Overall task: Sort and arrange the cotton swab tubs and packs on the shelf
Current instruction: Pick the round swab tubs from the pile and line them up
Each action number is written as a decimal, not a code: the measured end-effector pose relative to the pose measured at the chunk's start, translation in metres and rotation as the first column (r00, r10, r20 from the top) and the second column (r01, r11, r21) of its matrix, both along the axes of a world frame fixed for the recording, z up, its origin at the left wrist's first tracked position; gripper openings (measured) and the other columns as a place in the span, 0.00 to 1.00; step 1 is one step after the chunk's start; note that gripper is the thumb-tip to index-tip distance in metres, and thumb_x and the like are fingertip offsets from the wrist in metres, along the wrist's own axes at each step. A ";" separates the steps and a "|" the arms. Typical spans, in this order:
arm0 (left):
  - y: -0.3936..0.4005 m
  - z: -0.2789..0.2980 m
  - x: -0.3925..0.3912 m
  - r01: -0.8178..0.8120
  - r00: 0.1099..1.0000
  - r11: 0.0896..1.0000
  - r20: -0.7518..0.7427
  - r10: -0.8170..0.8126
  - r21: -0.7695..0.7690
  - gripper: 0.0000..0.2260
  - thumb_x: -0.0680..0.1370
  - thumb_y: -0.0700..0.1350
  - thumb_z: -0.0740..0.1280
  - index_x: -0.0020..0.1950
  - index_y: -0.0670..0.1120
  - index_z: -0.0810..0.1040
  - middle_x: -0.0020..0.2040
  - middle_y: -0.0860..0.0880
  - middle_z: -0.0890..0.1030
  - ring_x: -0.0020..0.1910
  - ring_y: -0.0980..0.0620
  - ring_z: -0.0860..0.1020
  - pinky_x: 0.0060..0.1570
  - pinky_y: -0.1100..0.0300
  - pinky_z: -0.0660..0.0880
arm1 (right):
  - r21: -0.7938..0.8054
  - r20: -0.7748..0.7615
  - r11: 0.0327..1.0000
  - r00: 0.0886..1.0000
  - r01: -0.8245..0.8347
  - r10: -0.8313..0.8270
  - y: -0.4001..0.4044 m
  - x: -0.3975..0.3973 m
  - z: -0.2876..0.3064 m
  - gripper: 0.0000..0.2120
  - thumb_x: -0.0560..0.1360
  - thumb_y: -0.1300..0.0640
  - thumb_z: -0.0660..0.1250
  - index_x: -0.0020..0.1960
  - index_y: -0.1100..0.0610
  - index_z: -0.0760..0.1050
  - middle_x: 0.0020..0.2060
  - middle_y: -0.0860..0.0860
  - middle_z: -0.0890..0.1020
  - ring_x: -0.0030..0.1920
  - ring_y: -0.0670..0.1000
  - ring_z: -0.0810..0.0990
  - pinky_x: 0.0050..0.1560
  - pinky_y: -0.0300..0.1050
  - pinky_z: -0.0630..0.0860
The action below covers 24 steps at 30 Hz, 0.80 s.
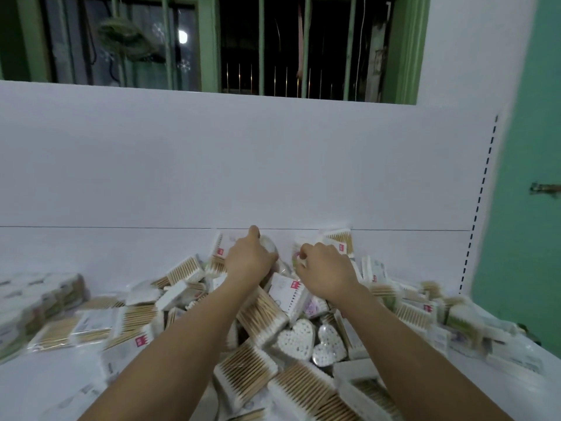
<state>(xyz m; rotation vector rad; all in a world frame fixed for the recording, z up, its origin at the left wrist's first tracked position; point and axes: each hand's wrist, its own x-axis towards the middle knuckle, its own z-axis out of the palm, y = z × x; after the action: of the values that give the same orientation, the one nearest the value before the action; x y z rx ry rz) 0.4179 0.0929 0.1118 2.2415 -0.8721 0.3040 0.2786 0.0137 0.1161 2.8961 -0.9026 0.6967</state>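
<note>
Head view: both arms reach over pile of swab packs (258, 311) on white shelf (91, 253). Left hand (247, 259) curled round clear tub (270, 249) at far edge of pile. Right hand (326, 273) just beside, fingers pinching small blurred pack (296, 256). Heart tubs (296, 337) nearer than both hands, between forearms.

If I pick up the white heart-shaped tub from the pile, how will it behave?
The heart-shaped tub looks like a rigid shell, so probably stiff. Filled with swabs, it is likely light. It lies tilted on loose packs, so lifting it may shift its neighbours.
</note>
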 end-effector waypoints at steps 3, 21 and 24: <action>0.011 0.016 -0.002 0.073 0.993 0.997 0.092 -0.069 -0.037 0.22 0.72 0.52 0.69 0.65 0.51 0.71 0.55 0.47 0.77 0.51 0.46 0.77 0.44 0.57 0.70 | 0.112 0.136 0.990 0.988 -0.083 0.068 -0.003 -0.001 0.010 0.15 0.81 0.50 0.60 0.65 0.54 0.72 0.59 0.53 0.75 0.58 0.55 0.76 0.55 0.52 0.76; 0.225 0.055 0.015 0.326 0.904 0.867 -0.143 -0.403 -0.377 0.14 0.73 0.51 0.75 0.56 0.55 0.78 0.48 0.47 0.80 0.44 0.50 0.82 0.42 0.61 0.81 | 0.506 0.813 0.359 0.573 -0.784 0.105 0.171 0.079 -0.006 0.22 0.69 0.55 0.78 0.56 0.48 0.71 0.51 0.49 0.80 0.44 0.52 0.85 0.50 0.60 0.82; 0.268 0.040 0.040 0.274 0.903 0.873 -0.205 -0.378 -0.404 0.14 0.73 0.49 0.75 0.58 0.54 0.80 0.48 0.46 0.82 0.46 0.48 0.83 0.49 0.53 0.82 | 0.516 0.794 0.373 0.594 -0.771 0.128 0.215 0.109 -0.018 0.23 0.66 0.51 0.79 0.53 0.43 0.68 0.50 0.48 0.79 0.43 0.51 0.85 0.50 0.61 0.82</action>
<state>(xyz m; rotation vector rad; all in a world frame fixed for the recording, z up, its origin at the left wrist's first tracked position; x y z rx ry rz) 0.4579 0.3610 0.1517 1.7010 -0.9388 -0.0137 0.3877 0.2289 0.0976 3.9612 -0.2973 1.9301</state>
